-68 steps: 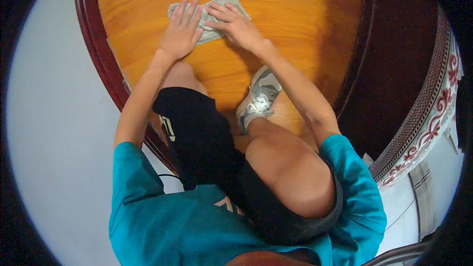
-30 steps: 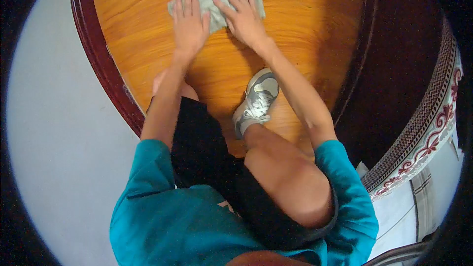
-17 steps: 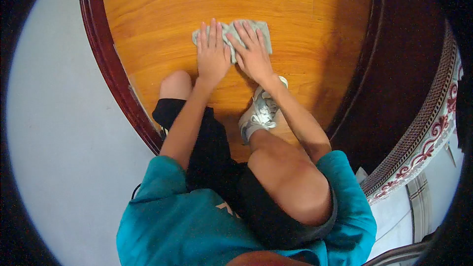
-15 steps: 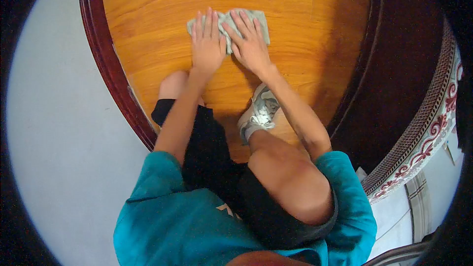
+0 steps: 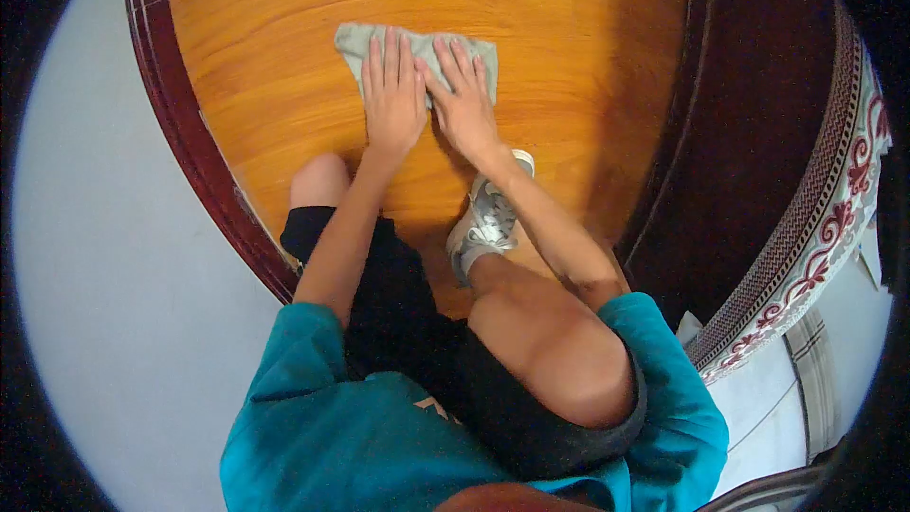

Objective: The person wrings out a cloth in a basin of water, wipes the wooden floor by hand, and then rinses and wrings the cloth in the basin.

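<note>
A grey-green cloth (image 5: 356, 42) lies partly spread on the orange-brown wood-grain floor (image 5: 559, 19). My left hand (image 5: 394, 100) rests flat on its middle, fingers stretched out and held close together. Beside it my right hand (image 5: 464, 104) presses on the cloth's right part, its fingers extended and a little apart. The hands almost meet at the thumbs, and neither is wrapped around the cloth. Under the palms and fingers part of the cloth is hidden.
My bent knee (image 5: 318, 180) is on the floor at left, and my grey shoe (image 5: 488, 218) stands behind my right hand. A dark red wooden edge (image 5: 180, 104) borders the floor at left. At right are a dark panel (image 5: 758, 66) and a patterned border (image 5: 834, 228).
The whole view has shifted slightly. Both hands are a little closer to my body, and the cloth lies more spread out, with its left corner reaching further past my left hand.
</note>
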Demonstrator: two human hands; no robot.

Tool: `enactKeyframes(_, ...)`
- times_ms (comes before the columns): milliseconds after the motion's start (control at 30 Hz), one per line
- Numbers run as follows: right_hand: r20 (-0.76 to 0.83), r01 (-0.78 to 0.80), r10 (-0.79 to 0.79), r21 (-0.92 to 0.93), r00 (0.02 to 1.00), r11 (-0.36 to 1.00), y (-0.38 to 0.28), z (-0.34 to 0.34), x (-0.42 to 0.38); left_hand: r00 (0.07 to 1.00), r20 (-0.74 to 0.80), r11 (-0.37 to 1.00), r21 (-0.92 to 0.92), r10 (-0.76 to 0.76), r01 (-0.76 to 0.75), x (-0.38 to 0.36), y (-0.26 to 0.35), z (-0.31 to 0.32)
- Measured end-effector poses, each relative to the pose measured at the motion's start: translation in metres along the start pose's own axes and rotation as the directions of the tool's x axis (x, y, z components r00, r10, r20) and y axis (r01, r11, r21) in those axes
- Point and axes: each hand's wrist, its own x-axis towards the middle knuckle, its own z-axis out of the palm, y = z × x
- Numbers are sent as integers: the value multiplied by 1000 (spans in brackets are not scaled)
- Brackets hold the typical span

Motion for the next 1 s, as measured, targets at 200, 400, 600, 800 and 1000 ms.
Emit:
enactKeyframes(200,48,-35,32,61,998,997,7,-12,-32,994,109,999,35,-15,12,-28,19,4)
enactKeyframes(400,-37,173,-175,-45,984,984,68,-42,47,998,-43,999,4,36,-36,53,24,15)
enactKeyframes(600,-237,48,-66,-84,969,995,130,-76,64,958,-133,967,35,254,-252,132,73,39)
enactKeyframes(800,-117,-34,33,-10,993,999,99,-71,20,954,67,954,49,293,-297,83,59,26)
enactKeyframes(1000,38,38,-42,103,998,994,47,-28,0,994,82,994,75,68,-74,7,23,15)
